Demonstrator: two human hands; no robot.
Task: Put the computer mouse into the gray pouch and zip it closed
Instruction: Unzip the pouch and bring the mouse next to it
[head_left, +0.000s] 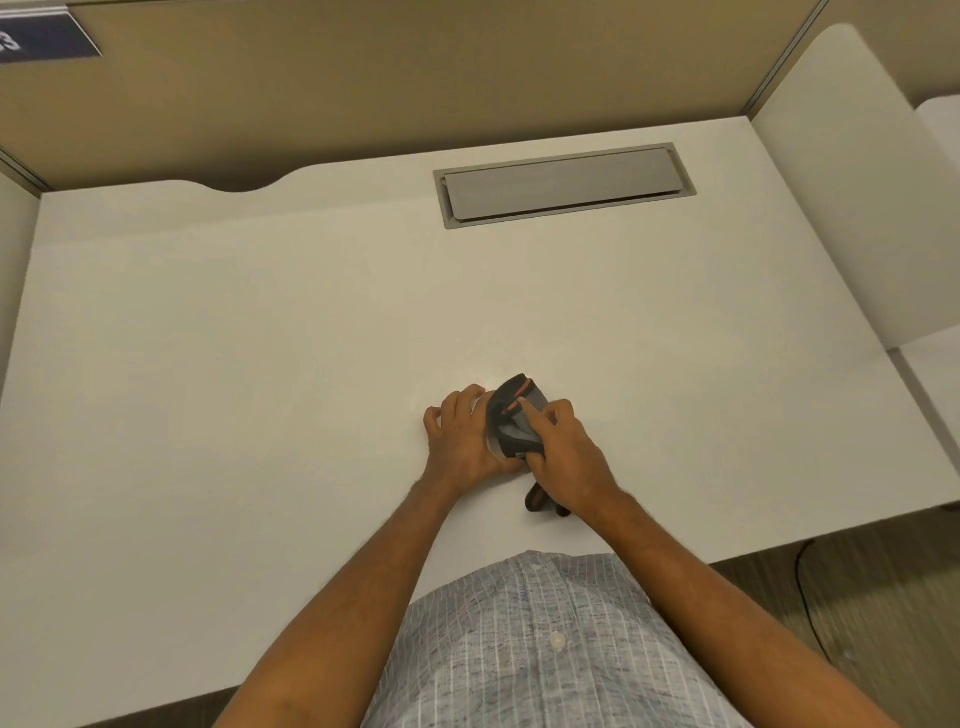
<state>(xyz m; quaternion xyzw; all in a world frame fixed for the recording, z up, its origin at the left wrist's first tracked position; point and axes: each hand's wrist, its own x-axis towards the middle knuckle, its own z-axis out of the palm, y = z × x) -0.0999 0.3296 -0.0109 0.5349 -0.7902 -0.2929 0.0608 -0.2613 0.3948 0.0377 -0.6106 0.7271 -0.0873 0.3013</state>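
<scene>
Head view: near the front middle of the white desk (260, 338), well short of the grey cable hatch (563, 184) set in the desk's far side, both hands close around the pouch (511, 434). The left hand (462, 441) lies flat-fingered along the pouch's left side, pinning it to the desk. The right hand (563, 452) grips the pouch's right edge, its forefinger stretched along the top beside an orange strip, which may be the zipper trim. The mouse (511, 397) seems to be the dark rounded shape rising from the pouch's far end, partly in; how deep it sits I cannot tell. A dark loop, perhaps a strap, pokes out beneath the right wrist.

The pouch looks soft and slack, likely to buckle unless one hand holds its mouth taut. The mouse is probably light, hard and smooth, so best taken by its sides and slid in. For closing, pinch the fabric at the zipper's end and pull the tab against it.
</scene>
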